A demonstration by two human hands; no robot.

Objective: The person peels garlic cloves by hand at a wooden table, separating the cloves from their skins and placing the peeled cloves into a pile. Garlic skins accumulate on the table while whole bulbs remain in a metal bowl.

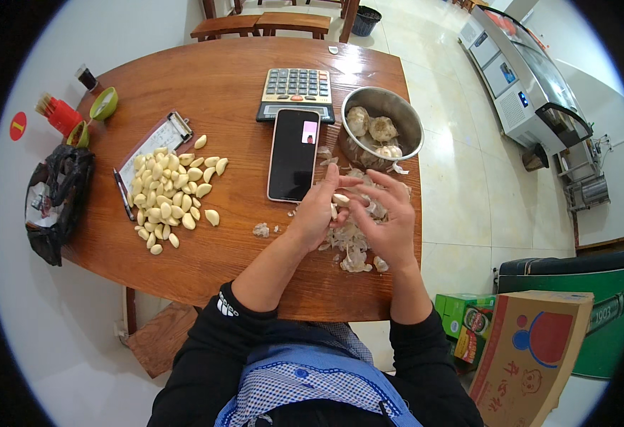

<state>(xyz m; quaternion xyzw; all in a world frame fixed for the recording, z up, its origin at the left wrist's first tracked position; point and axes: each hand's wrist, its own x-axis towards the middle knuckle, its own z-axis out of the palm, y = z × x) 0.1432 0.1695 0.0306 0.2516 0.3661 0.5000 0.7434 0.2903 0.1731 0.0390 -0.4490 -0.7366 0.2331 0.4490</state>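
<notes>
My left hand (316, 213) holds a pale garlic clove (340, 200), and part of a second clove (333, 212) shows lower in its fingers. My right hand (392, 221) is beside it with fingers apart, the thumb tip close to the upper clove; whether they touch is hard to tell. Papery garlic skins (352, 243) lie beneath both hands. Beyond them, a steel pot (418, 131) contains several whole garlic bulbs (383, 128). To the left, a pile of peeled garlic cloves (165, 187) partly covers a clipboard (154, 140).
On the wooden table (210, 80) are a smartphone (293, 160) propped against a calculator (296, 85), a pen (124, 195), a black plastic bag (61, 197), a red toothpick holder (65, 117) and a green bowl (103, 104). Cardboard boxes (531, 357) stand at lower right.
</notes>
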